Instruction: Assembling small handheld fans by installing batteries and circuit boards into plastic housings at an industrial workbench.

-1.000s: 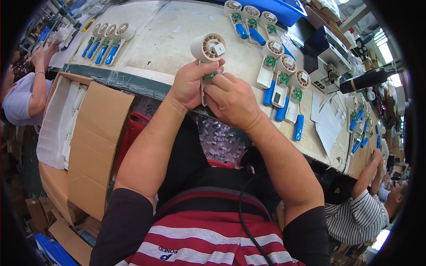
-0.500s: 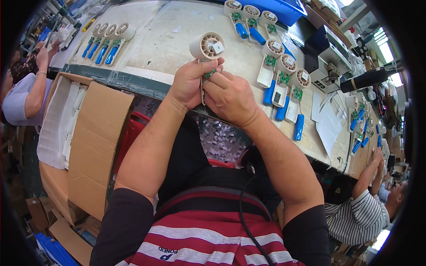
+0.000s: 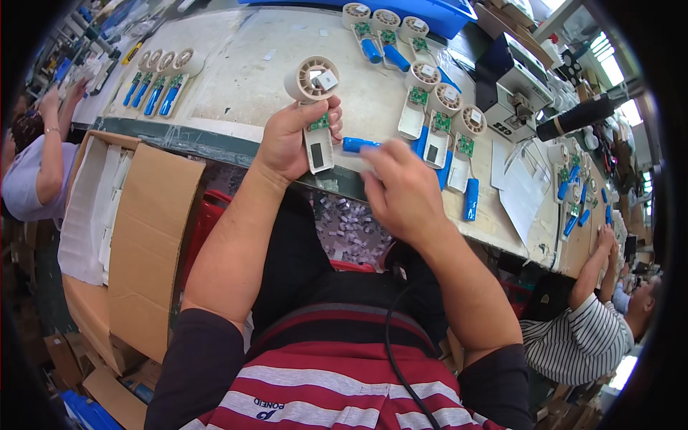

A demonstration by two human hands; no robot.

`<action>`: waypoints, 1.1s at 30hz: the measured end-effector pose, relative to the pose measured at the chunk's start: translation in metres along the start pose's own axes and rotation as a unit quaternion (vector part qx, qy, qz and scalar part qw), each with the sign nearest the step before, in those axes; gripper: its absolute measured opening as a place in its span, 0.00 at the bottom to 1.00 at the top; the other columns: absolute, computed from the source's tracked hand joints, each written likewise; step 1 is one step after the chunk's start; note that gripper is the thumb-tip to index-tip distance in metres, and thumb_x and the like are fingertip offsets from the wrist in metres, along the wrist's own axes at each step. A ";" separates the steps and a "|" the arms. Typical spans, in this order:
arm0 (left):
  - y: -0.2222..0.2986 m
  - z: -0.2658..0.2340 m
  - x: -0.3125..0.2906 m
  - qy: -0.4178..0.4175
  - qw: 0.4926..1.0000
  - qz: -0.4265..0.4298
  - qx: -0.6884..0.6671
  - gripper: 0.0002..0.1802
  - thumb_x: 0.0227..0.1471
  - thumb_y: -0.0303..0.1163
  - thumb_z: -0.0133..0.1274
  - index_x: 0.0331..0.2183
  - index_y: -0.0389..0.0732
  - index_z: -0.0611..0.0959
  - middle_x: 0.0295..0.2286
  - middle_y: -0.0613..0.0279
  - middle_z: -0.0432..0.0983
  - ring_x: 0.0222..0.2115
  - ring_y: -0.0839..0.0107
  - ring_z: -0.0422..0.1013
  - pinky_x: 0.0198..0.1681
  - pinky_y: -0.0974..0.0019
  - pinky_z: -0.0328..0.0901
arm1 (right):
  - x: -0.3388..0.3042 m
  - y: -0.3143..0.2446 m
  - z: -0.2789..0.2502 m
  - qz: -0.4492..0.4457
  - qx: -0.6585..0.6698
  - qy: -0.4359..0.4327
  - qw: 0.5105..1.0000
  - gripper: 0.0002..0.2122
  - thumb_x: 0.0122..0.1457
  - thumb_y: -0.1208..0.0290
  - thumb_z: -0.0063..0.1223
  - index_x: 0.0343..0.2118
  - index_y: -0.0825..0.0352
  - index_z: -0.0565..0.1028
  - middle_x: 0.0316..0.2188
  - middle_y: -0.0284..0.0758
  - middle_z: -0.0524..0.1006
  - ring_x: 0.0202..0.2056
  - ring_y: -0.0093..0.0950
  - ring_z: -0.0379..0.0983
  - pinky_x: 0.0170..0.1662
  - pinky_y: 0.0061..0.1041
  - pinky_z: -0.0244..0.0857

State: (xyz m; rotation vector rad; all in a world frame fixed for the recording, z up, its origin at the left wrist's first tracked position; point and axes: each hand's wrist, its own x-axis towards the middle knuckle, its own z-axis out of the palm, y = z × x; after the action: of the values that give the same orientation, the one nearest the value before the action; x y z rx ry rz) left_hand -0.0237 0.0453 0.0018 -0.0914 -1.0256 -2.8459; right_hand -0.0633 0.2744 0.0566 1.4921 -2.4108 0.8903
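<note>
— From where I stand, who is at far left?

— A co-worker in lavender (image 3: pixel 46 168), arms raised, well left of the white round-headed unit (image 3: pixel 319 140) held over the edge of a pale workbench (image 3: pixel 240 82). Closer to that unit, still on its left, stand an open cardboard box (image 3: pixel 154 247) and, on the bench, a row of four similar units (image 3: pixel 188 61)

— And the worker's hands?

— The left hand (image 3: pixel 284 140) is closed around the unit's handle, a green circuit board (image 3: pixel 317 124) and a dark pad (image 3: pixel 317 154) showing. Just right of the unit lies a blue cylinder (image 3: pixel 357 145), its far end hidden by the right hand (image 3: pixel 405 186), which is blurred, fingers curled; I cannot tell whether it grips the cylinder

— Further right?

— Six more units (image 3: pixel 448 99) right of the held one, blue cylinders among them; then, farther from it, white sheets (image 3: pixel 517 208), a black-and-white machine (image 3: pixel 505 75) and, farthest, a co-worker in black-and-white stripes (image 3: pixel 577 351)
</note>
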 end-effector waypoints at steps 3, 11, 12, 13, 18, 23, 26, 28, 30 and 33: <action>-0.002 0.000 0.000 -0.022 1.000 -0.007 0.009 0.17 0.62 0.36 0.58 0.47 0.36 0.79 0.35 0.61 0.73 0.37 0.69 0.71 0.43 0.63 0.68 | 0.019 0.016 0.013 0.022 -0.063 -0.029 0.997 0.11 0.57 0.74 0.56 0.42 0.72 0.78 0.40 0.46 0.76 0.38 0.46 0.79 0.41 0.43 0.75; -0.002 0.002 -0.004 -0.026 1.000 0.005 -0.001 0.16 0.62 0.36 0.58 0.47 0.38 0.79 0.36 0.60 0.73 0.36 0.67 0.71 0.43 0.62 0.68 | 0.031 0.002 -0.002 0.103 -0.088 -0.196 0.971 0.09 0.55 0.78 0.53 0.37 0.75 0.81 0.39 0.51 0.77 0.41 0.50 0.80 0.50 0.42 0.75; -0.002 0.001 -0.004 -0.025 1.000 0.006 0.001 0.15 0.62 0.36 0.58 0.47 0.38 0.79 0.36 0.60 0.73 0.36 0.66 0.72 0.43 0.62 0.68 | 0.030 0.004 -0.003 0.104 -0.081 -0.194 0.972 0.09 0.55 0.78 0.54 0.37 0.74 0.80 0.39 0.51 0.78 0.42 0.50 0.80 0.49 0.43 0.74; -0.002 0.002 -0.004 -0.024 1.000 0.007 0.002 0.15 0.62 0.36 0.58 0.46 0.37 0.79 0.36 0.59 0.73 0.36 0.66 0.72 0.42 0.62 0.68 | 0.028 0.005 -0.003 0.105 -0.075 -0.191 0.973 0.09 0.55 0.78 0.55 0.37 0.74 0.79 0.38 0.50 0.78 0.42 0.50 0.79 0.49 0.44 0.74; -0.002 -0.001 -0.002 -0.025 1.000 0.018 -0.005 0.14 0.63 0.36 0.57 0.46 0.37 0.79 0.36 0.59 0.73 0.36 0.66 0.72 0.41 0.63 0.69 | 0.016 -0.007 -0.002 0.079 -0.002 -0.102 0.992 0.10 0.55 0.75 0.61 0.39 0.70 0.77 0.38 0.47 0.77 0.42 0.49 0.78 0.46 0.46 0.72; -0.003 0.002 -0.002 -0.011 1.000 0.015 -0.024 0.14 0.64 0.35 0.56 0.45 0.36 0.79 0.36 0.58 0.73 0.35 0.67 0.71 0.41 0.65 0.69 | 0.021 -0.014 0.013 0.070 0.026 -0.057 0.996 0.13 0.55 0.73 0.65 0.41 0.66 0.76 0.37 0.46 0.77 0.41 0.49 0.78 0.45 0.46 0.72; -0.004 0.001 -0.002 -0.009 1.000 0.022 -0.015 0.13 0.64 0.36 0.56 0.44 0.37 0.79 0.35 0.58 0.74 0.36 0.66 0.71 0.43 0.63 0.69 | 0.023 -0.017 0.021 0.068 0.028 -0.058 0.996 0.13 0.56 0.72 0.65 0.43 0.67 0.76 0.37 0.47 0.77 0.40 0.50 0.78 0.45 0.47 0.72; -0.006 0.000 -0.001 -0.017 0.999 0.035 -0.020 0.13 0.65 0.37 0.56 0.43 0.37 0.79 0.33 0.58 0.74 0.37 0.66 0.71 0.47 0.62 0.68 | 0.025 -0.022 0.021 0.086 0.030 -0.057 0.994 0.14 0.56 0.71 0.65 0.44 0.69 0.76 0.37 0.48 0.77 0.39 0.51 0.78 0.45 0.47 0.72; -0.007 0.000 0.000 -0.014 0.999 0.041 -0.018 0.13 0.66 0.38 0.55 0.43 0.38 0.79 0.32 0.59 0.74 0.38 0.66 0.71 0.48 0.62 0.68 | 0.028 -0.024 0.022 0.096 0.025 -0.066 0.993 0.15 0.57 0.71 0.65 0.44 0.70 0.76 0.37 0.49 0.77 0.39 0.52 0.78 0.45 0.47 0.72; -0.007 -0.001 0.001 -0.009 0.999 0.047 -0.014 0.14 0.66 0.40 0.55 0.42 0.38 0.79 0.32 0.59 0.74 0.38 0.66 0.70 0.50 0.61 0.67 | 0.032 -0.029 0.022 0.112 0.022 -0.076 0.991 0.15 0.58 0.70 0.64 0.44 0.71 0.76 0.37 0.51 0.77 0.39 0.52 0.79 0.45 0.47 0.72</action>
State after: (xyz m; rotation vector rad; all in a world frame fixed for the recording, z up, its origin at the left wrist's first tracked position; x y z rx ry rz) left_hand -0.0256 0.0500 -0.0037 -0.1642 -0.9589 -2.7796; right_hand -0.0503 0.2287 0.0639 1.3677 -2.7297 0.9089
